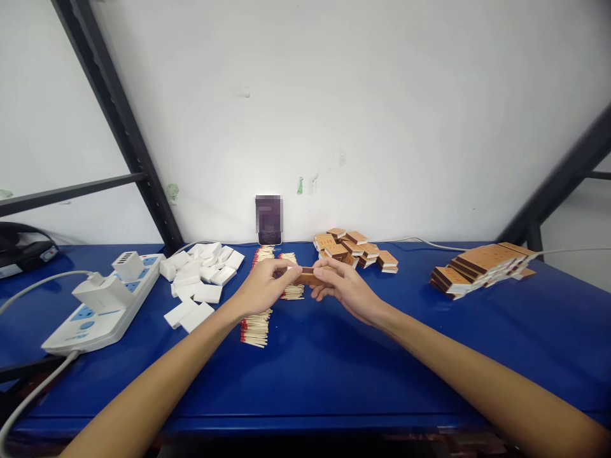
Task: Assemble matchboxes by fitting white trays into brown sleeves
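Between both hands, above the middle of the blue table, is a small brown matchbox [308, 277], seen along its dark narrow side. My left hand [267, 283] grips its left end with thumb and fingers. Its right end sits in the fingertips of my right hand [351, 289]. Whether a tray is inside it cannot be seen. Red-headed matches [255, 327] lie in a row of bundles beneath and beside my left hand. Behind the matchbox is a second group of matches [292, 294], partly covered by the hands.
White matchbox trays [196, 292] are heaped at left, beside a power strip [107, 318] with plugs. Brown matchboxes [353, 247] pile up behind my right hand. Stacked matchbox sleeves [487, 264] lie far right. A dark-screened phone [269, 219] leans on the wall.
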Available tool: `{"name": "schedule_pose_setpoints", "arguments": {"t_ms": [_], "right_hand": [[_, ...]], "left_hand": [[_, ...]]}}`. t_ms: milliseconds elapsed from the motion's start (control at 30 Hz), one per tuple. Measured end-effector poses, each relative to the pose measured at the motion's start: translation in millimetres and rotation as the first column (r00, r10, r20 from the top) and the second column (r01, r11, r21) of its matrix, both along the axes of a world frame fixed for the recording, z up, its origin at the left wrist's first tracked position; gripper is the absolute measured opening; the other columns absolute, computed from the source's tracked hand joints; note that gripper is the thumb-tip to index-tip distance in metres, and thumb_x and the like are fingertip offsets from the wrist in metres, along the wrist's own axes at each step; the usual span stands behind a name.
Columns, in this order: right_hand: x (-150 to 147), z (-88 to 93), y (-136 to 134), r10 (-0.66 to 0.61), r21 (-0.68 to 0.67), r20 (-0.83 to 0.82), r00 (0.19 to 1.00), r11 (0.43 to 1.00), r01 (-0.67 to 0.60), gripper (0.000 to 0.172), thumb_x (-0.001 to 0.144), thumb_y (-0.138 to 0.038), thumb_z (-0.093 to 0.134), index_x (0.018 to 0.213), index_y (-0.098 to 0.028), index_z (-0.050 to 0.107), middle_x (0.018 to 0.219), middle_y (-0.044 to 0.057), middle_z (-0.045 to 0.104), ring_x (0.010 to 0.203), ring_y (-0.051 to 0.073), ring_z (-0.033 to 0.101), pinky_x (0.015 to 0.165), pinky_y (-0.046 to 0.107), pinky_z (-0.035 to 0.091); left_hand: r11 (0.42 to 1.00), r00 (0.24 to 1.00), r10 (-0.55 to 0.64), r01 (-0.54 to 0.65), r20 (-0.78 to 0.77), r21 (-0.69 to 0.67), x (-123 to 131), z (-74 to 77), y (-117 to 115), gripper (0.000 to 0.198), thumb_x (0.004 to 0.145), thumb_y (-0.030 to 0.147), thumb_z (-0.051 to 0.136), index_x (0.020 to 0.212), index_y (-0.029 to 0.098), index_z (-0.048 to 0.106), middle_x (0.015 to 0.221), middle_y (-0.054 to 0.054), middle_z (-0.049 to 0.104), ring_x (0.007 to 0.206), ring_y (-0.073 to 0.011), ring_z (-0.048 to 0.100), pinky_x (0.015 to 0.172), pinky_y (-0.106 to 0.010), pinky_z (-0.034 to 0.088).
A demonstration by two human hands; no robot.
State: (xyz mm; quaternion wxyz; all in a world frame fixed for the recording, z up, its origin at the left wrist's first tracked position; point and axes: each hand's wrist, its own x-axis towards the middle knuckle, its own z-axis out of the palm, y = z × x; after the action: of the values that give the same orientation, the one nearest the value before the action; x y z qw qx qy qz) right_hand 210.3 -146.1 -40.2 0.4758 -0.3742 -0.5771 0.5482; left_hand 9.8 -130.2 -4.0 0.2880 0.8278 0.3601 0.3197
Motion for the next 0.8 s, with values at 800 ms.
{"name": "schedule_pose_setpoints", "arguments": {"t_ms": [800], "right_hand": [[42,-27.6,3,-0.361,0.562,0.74,0.567,0.796,-0.227,0.032,0.083,-0.03,0.065,0.115,-0.022,0.061,0.116,0.009,0.064,0.11,0.024,0.059,0.094,0.043,0.049]], "left_hand": [[0.866,0.802,0.127,0.197,-0.583,0.459,-20,-29.1,2,0.044,0.084,0.02,0.06,0.128,0.022,0.057,0.116,-0.008,0.062,0.111,-0.0264,0.051,0.096,-0.044,0.039]]}}
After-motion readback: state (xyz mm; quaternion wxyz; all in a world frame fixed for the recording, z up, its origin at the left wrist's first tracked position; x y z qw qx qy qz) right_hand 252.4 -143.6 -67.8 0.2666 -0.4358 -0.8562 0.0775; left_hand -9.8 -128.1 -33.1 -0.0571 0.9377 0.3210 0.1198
